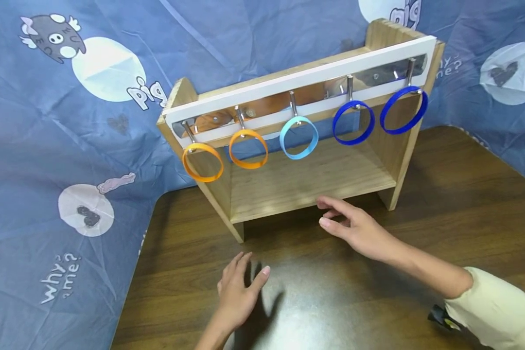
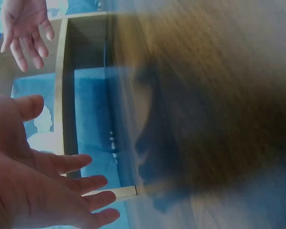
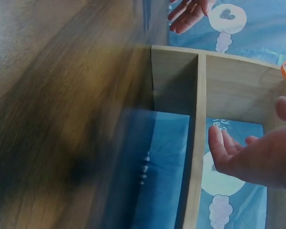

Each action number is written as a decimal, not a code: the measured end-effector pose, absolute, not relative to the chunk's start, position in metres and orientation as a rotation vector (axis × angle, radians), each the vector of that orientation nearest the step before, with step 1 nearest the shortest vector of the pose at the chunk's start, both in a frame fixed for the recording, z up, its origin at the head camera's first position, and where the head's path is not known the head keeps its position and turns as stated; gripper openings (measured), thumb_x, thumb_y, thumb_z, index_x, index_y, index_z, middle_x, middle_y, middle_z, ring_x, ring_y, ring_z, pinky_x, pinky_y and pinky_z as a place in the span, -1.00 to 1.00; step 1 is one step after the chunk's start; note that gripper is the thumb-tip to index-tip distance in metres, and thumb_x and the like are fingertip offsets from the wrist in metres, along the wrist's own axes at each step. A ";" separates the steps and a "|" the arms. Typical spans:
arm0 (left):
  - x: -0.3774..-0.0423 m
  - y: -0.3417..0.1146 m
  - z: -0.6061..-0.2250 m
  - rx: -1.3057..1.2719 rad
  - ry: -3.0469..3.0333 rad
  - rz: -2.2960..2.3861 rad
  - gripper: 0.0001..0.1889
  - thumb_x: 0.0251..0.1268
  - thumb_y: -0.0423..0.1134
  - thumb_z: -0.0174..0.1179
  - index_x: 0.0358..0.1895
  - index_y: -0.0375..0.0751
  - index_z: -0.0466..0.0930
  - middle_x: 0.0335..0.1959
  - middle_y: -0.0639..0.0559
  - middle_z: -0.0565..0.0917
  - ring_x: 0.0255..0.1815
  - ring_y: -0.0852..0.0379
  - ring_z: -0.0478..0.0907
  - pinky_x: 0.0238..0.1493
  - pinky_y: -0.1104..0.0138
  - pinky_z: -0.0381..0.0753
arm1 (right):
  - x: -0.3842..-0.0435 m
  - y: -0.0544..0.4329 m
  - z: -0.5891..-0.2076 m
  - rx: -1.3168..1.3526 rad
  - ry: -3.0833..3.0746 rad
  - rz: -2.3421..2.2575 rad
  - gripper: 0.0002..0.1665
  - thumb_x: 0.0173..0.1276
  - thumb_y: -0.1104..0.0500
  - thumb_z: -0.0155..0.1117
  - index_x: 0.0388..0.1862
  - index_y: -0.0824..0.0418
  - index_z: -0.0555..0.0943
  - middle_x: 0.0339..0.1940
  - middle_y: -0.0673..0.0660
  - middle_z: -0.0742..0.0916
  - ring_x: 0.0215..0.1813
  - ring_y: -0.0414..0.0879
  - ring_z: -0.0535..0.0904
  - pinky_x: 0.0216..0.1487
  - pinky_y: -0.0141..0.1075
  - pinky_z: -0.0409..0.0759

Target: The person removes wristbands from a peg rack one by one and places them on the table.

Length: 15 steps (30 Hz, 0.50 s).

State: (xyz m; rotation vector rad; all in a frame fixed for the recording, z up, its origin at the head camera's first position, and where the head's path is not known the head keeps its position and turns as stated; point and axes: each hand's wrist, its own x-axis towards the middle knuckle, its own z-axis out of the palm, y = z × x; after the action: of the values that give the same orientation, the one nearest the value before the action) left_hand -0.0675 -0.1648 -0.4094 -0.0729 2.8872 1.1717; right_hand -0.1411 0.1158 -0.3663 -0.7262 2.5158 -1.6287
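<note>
Two orange rings (image 1: 207,179) (image 1: 250,166), one light blue ring (image 1: 298,156) and two dark blue rings (image 1: 353,142) (image 1: 398,131) hang one to a hook on a white-edged hook rail (image 1: 302,78). The rail runs along the top front of a wooden shelf (image 1: 306,177). My left hand (image 1: 238,294) hovers over the table, left of the middle, fingers spread and holding nothing. By the shelf board's front edge, my right hand (image 1: 354,228) is raised with loosely bent fingers, also holding nothing. Both palms show in the wrist views.
The shelf stands at the back of a brown wooden table (image 1: 179,282). Behind and to the left hangs a blue patterned cloth (image 1: 105,146). A small black object (image 1: 442,317) is by the right sleeve (image 1: 494,301).
</note>
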 end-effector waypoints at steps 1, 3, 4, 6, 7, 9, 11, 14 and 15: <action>-0.069 -0.166 -0.409 -0.084 2.877 1.206 -0.30 0.32 0.23 0.07 0.33 -0.23 0.34 0.39 -0.23 0.27 0.42 -0.25 0.11 0.29 -0.28 -0.07 | -0.142 0.115 -0.366 -0.726 2.490 -1.648 -0.41 0.48 0.09 0.11 0.41 0.24 0.30 0.28 0.16 0.52 0.17 0.00 0.49 0.04 -0.29 0.50; -0.072 -0.170 -0.407 -0.135 2.861 1.270 -0.33 0.33 0.23 0.06 0.29 -0.22 0.39 0.34 -0.21 0.36 0.39 -0.23 0.19 0.31 -0.23 0.05 | -0.145 0.112 -0.367 -0.730 2.443 -1.675 -0.42 0.47 0.09 0.13 0.40 0.23 0.32 0.26 0.15 0.54 0.16 -0.01 0.49 0.04 -0.28 0.50; -0.074 -0.173 -0.406 -0.168 2.850 1.306 -0.35 0.34 0.23 0.05 0.27 -0.22 0.41 0.29 -0.19 0.41 0.35 -0.21 0.26 0.30 -0.19 0.14 | -0.146 0.111 -0.367 -0.736 2.420 -1.688 -0.43 0.47 0.10 0.13 0.39 0.23 0.33 0.25 0.14 0.55 0.16 -0.02 0.50 0.05 -0.25 0.49; -0.079 -0.179 -0.403 -0.240 2.833 1.382 -0.39 0.35 0.23 0.04 0.20 -0.20 0.47 0.17 -0.14 0.53 0.25 -0.14 0.40 0.23 -0.08 0.33 | -0.149 0.108 -0.367 -0.723 2.370 -1.708 -0.43 0.47 0.07 0.13 0.39 0.19 0.34 0.24 0.11 0.55 0.17 -0.03 0.49 0.07 -0.23 0.49; -0.082 -0.183 -0.401 -0.282 2.822 1.422 -0.41 0.36 0.23 0.03 0.16 -0.20 0.50 0.10 -0.14 0.58 0.18 -0.11 0.46 0.17 -0.01 0.40 | -0.150 0.106 -0.368 -0.716 2.342 -1.724 -0.44 0.47 0.06 0.13 0.39 0.18 0.34 0.24 0.10 0.55 0.17 -0.03 0.49 0.08 -0.22 0.50; -0.086 -0.189 -0.397 -0.341 2.770 1.518 -0.42 0.38 0.24 -0.01 0.11 -0.21 0.53 0.01 -0.15 0.62 0.07 -0.08 0.53 0.09 0.05 0.49 | -0.151 0.104 -0.368 -0.701 2.289 -1.753 -0.43 0.47 0.05 0.13 0.39 0.17 0.34 0.23 0.09 0.55 0.19 -0.01 0.48 0.08 -0.21 0.52; -0.091 -0.193 -0.392 -0.361 2.719 1.604 -0.41 0.40 0.25 -0.05 0.08 -0.23 0.53 -0.03 -0.16 0.63 0.02 -0.07 0.54 0.05 0.08 0.53 | -0.153 0.102 -0.368 -0.697 2.241 -1.788 -0.43 0.47 0.05 0.14 0.39 0.17 0.33 0.23 0.11 0.55 0.20 0.04 0.46 0.06 -0.22 0.54; -0.096 -0.198 -0.385 -0.370 2.636 1.726 -0.37 0.41 0.27 -0.10 0.06 -0.29 0.51 -0.02 -0.21 0.62 0.02 -0.12 0.55 0.05 0.06 0.56 | -0.155 0.101 -0.368 -0.718 2.190 -1.833 -0.43 0.46 0.09 0.15 0.39 0.19 0.33 0.21 0.13 0.55 0.21 0.13 0.44 0.05 -0.24 0.55; -0.098 -0.200 -0.383 -0.376 2.621 1.749 -0.35 0.41 0.28 -0.11 0.06 -0.30 0.50 -0.01 -0.21 0.61 0.04 -0.13 0.54 0.06 0.05 0.55 | -0.155 0.101 -0.368 -0.726 2.176 -1.844 -0.43 0.46 0.10 0.15 0.39 0.20 0.33 0.20 0.13 0.55 0.21 0.14 0.43 0.05 -0.24 0.54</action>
State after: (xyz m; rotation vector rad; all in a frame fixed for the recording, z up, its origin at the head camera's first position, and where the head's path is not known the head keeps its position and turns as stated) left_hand -0.0983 -0.1995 -0.3832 -0.3759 2.6210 1.7486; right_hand -0.1548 0.1009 -0.3681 -0.7262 2.1762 -1.8439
